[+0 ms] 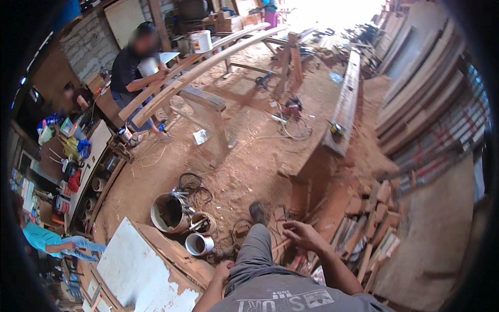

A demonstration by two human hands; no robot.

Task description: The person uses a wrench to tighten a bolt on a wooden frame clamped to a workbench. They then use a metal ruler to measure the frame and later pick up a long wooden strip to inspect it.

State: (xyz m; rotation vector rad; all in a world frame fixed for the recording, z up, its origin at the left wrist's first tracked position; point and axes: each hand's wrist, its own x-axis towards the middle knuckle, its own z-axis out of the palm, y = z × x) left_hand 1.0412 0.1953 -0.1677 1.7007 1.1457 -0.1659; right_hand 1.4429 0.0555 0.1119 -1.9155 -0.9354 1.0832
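My left hand hangs beside my left thigh with its fingers curled closed, and I see nothing sticking out of it. Ahead of my body on the right, my right hand is held in the air, fingers loosely apart and nothing in them. Below it lie wood offcuts in a heap. Nearest to my left hand stand a white bucket and a larger bucket with tools at its rim. One of my shoes shows on the sawdust-covered floor.
A worker leans over long curved timbers on wooden trestles. A corded power tool lies on the floor. A long plank carries another tool. Another person stands at left beyond a white panel.
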